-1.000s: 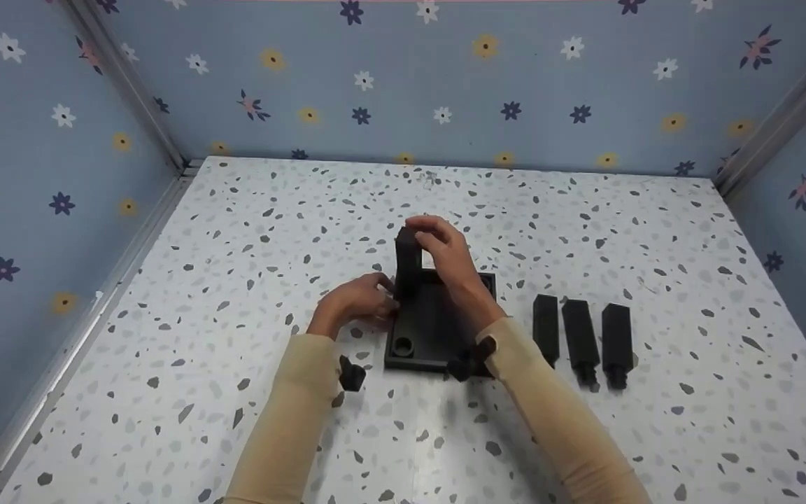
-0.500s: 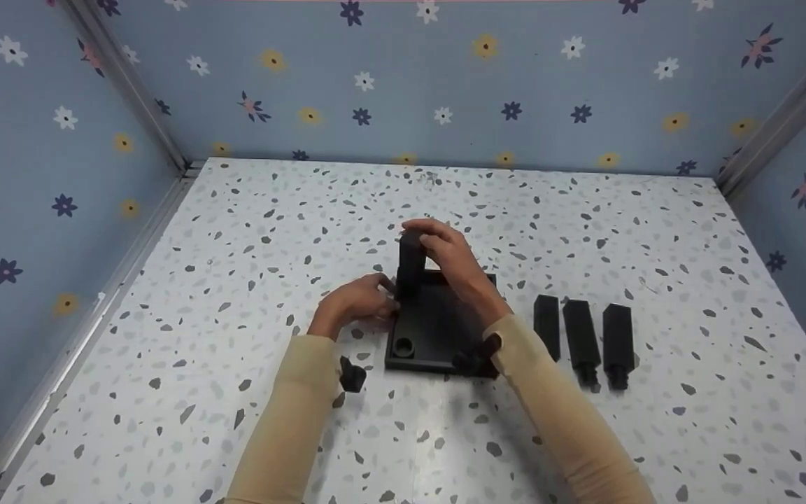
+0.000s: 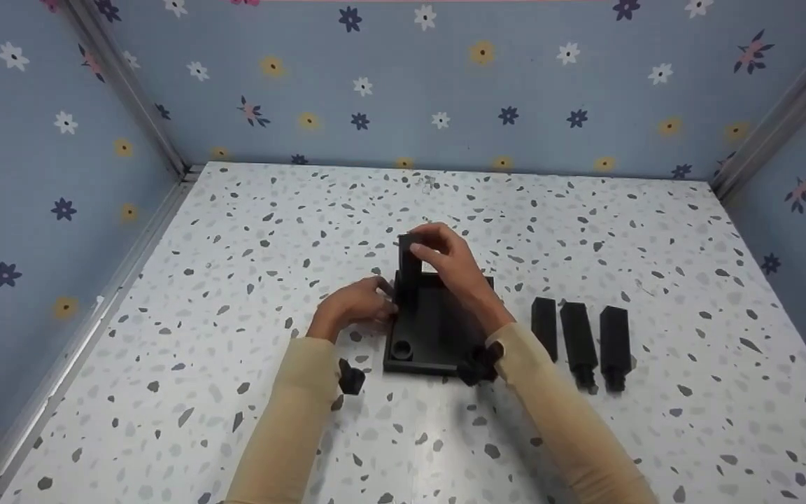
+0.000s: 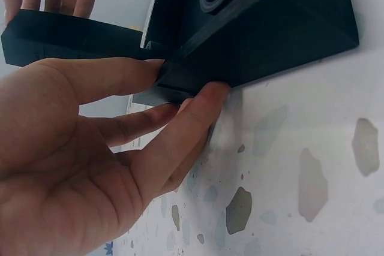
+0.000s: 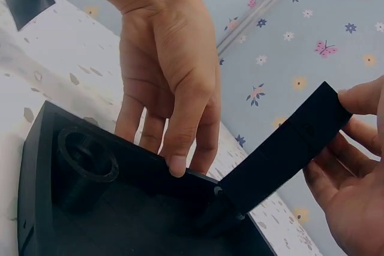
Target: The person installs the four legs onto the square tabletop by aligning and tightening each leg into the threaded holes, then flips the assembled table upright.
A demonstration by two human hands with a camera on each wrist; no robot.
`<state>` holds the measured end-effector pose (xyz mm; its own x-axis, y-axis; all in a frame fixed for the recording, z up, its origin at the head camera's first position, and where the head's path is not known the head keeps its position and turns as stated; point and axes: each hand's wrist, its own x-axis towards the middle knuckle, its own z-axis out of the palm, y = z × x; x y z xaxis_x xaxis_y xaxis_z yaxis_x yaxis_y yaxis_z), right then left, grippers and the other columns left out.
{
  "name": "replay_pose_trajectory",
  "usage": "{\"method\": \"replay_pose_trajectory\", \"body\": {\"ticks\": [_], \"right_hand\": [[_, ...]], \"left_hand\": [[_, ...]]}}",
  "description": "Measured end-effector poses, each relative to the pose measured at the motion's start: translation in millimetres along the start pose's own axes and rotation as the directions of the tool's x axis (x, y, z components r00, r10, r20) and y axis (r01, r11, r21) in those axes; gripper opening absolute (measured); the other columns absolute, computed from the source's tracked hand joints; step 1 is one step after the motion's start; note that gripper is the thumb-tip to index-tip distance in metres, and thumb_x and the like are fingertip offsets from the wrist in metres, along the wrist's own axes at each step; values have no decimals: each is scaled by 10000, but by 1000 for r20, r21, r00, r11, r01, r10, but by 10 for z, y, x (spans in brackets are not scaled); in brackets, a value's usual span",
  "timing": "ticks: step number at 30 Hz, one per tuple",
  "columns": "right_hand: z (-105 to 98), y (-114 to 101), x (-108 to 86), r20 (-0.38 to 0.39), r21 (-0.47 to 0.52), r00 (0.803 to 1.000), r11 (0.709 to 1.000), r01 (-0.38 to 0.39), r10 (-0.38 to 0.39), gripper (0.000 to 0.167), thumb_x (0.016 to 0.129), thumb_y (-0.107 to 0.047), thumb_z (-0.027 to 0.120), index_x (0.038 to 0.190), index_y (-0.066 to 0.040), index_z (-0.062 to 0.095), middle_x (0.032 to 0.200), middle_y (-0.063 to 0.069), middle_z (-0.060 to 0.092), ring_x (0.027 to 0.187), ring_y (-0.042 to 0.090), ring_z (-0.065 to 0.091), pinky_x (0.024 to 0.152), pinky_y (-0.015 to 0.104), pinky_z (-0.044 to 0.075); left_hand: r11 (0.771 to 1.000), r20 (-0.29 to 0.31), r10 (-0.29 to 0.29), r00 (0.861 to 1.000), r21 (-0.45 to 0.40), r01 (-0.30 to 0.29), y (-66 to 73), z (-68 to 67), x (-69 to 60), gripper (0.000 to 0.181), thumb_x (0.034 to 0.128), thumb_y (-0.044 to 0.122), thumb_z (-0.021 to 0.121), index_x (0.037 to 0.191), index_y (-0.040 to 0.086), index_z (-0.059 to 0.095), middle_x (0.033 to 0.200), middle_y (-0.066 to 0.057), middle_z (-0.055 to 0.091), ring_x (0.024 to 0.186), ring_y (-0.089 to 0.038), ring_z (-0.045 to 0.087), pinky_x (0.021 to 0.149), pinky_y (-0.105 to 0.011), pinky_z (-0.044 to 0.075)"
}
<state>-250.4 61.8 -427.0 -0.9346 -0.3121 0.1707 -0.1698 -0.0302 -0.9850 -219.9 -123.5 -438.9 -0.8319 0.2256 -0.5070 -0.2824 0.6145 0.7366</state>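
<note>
A black square tray (image 3: 438, 322) with raised walls and a round socket (image 5: 89, 154) in a near corner lies on the table. At its far left corner a black square post (image 5: 282, 148) stands upright, its lower end at the corner socket. My right hand (image 3: 455, 269) grips the post's upper end between thumb and fingers, also seen in the right wrist view (image 5: 354, 160). My left hand (image 3: 359, 302) holds the tray's left wall, thumb over the rim and fingers outside, as the left wrist view shows this hand (image 4: 102, 142) too.
Three more black posts, a left one (image 3: 545, 327), a middle one (image 3: 578, 339) and a right one (image 3: 615, 343), lie side by side right of the tray on the speckled table (image 3: 291, 210). Flower-patterned walls (image 3: 403, 91) enclose the table.
My right hand has shifted its hold around the post's top, with the thumb now on the near side. The left hand and tray have stayed in place.
</note>
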Motion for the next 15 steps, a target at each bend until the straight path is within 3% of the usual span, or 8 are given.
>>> {"method": "replay_pose_trajectory", "body": {"ticks": [4,7,11,15], "right_hand": [[21,18,-19,-13,-37,1000,999,-15,15,291,893,-179,663,1145,-71,565,1102,90,601,1041,202,578,912,426,495],[48,25,-33,-22,-61,999,998,-31,30,310,878,-216,684,1137,-109,552,1104,78,603,1027,216,607,824,451,527],[84,23,-45,-39,-96,999,995,-27,23,343,866,-233,704,1138,-107,540,1103,82,595,1005,247,631,770,362,531],[110,18,-45,-60,-103,998,995,-11,5,369,862,-197,710,1155,-59,534,1107,99,586,1021,241,608,828,306,521]], "left_hand": [[1000,5,5,1000,-11,-5,-7,2,-6,407,844,103,618,1240,65,534,1063,-120,588,833,-223,587,736,-300,497],[1000,-1,2,1000,3,-2,-14,2,1,415,839,118,622,1242,69,536,1087,-124,587,842,-228,591,734,-300,497],[999,-10,13,1000,45,-12,-20,-2,15,415,836,137,626,1236,69,544,1103,-129,585,863,-235,581,739,-295,481],[996,-21,18,1000,88,-16,-18,-8,22,419,830,162,630,1235,86,554,1140,-126,583,906,-242,562,773,-299,458]]}}
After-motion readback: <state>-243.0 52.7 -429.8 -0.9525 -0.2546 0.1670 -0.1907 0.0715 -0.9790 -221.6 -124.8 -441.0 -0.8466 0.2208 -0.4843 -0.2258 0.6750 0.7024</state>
